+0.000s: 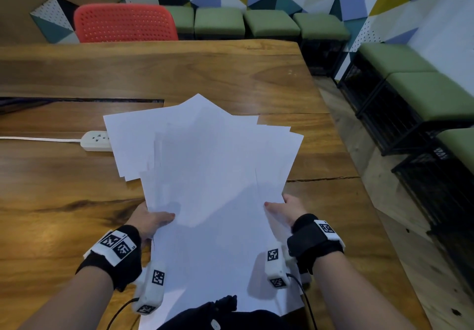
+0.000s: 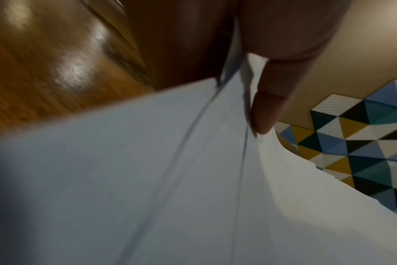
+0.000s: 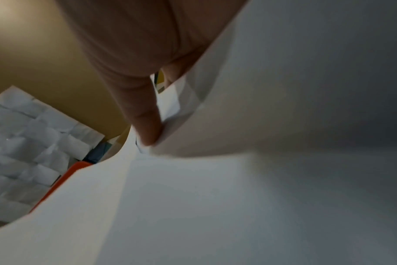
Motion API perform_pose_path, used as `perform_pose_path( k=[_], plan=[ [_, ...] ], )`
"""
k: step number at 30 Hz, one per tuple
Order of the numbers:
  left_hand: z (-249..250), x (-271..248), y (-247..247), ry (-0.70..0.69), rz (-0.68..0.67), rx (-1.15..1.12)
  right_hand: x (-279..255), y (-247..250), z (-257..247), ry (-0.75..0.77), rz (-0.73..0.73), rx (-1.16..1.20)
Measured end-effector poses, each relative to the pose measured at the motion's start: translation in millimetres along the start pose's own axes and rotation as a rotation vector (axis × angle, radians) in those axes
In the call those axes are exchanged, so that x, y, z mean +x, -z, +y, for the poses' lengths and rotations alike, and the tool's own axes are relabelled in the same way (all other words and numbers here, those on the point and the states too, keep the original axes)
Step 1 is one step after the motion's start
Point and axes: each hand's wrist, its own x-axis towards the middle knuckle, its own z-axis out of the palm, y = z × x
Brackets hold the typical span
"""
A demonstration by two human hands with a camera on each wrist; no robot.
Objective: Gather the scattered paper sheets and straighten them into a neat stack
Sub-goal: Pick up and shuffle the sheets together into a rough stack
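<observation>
A fanned bundle of several white paper sheets (image 1: 215, 165) is lifted off the wooden table (image 1: 179, 73), its corners splayed at the far end. My left hand (image 1: 151, 220) pinches the bundle's left edge, thumb on top. My right hand (image 1: 284, 207) pinches the right edge, thumb on top as well. In the left wrist view a thumb lies on the overlapping paper sheets (image 2: 147, 179). The right wrist view shows a thumb pressing into the curved paper sheets (image 3: 238, 197). The fingers under the paper are hidden.
A white power strip (image 1: 96, 141) with its cord lies on the table at the left, partly behind the sheets. A red chair (image 1: 125, 23) and green stools (image 1: 272, 24) stand beyond the far edge. More green stools (image 1: 423, 93) line the right wall.
</observation>
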Motion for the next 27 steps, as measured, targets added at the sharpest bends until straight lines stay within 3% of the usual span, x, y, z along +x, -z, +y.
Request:
perform_pose_path(
  k=[3,7,12,16,27],
  plan=[
    [-2,0,-2,-0.027,0.005,0.035,-2,3,1,0.029,0.004,-0.078],
    [-6,3,-2,-0.023,0.044,0.066,-5,25,-6,0.075,0.178,-0.156],
    [-2,-2,-9,-0.035,0.078,0.08,-21,56,-9,0.139,0.233,-0.382],
    [5,-9,-18,-0.058,0.109,0.092,-36,66,-17,0.198,0.395,-0.582],
    [11,-20,-21,-0.026,0.106,0.121,-99,94,-62,0.341,0.791,-0.68]
  ],
)
